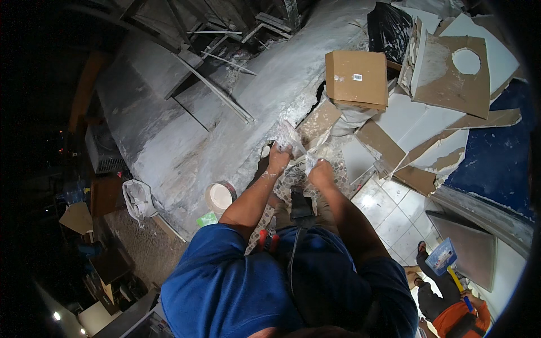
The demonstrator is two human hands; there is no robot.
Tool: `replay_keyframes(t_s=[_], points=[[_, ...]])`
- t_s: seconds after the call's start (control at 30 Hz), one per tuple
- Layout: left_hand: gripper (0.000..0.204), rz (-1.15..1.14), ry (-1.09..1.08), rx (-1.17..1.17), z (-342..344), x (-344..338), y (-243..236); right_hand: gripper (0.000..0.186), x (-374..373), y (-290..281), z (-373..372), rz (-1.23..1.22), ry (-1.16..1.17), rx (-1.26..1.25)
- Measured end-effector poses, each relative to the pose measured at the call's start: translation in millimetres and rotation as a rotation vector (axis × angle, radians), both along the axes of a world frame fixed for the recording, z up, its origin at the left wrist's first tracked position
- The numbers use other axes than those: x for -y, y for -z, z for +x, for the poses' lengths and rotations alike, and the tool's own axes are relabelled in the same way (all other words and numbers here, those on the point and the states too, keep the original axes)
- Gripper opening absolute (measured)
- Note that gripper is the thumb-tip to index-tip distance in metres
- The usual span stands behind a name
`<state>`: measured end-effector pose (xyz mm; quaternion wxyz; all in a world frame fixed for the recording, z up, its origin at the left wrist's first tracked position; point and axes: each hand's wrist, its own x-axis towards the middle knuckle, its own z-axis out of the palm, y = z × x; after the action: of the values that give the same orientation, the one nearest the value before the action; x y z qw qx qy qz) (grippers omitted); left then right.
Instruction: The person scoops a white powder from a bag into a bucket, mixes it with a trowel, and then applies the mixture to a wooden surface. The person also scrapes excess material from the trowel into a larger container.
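I count two bare hands (279, 159), one labelled cardboard box (356, 78), one black plastic bag (389, 32), one round tub (220, 197), one round-holed board (448, 84) and one other person in orange (463, 316).

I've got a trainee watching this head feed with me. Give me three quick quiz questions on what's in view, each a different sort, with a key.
1. Open: What do the person's left hand and right hand grip?
2. True or false: The cardboard box sits left of the round tub in the picture.
3. Multiple choice: The co-worker's top at lower right is: A) green; B) orange; C) white.

Key: 1. Crumpled whitish plastic; 2. False; 3. B.
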<state>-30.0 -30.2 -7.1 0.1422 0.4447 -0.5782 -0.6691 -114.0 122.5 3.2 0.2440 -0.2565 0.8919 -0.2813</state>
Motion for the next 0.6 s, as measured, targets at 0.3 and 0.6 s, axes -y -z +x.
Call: replay_keyframes(t_s=[0.3,0.6], points=[[0.036,0.125,-0.037,0.048,7,10,-6,0.023,7,5,-19,0.099,-0.035,0.181],[0.041,-0.002,0.228,0.269,2,24,-18,0.01,19,4,-32,0.01,-0.055,-0.015]])
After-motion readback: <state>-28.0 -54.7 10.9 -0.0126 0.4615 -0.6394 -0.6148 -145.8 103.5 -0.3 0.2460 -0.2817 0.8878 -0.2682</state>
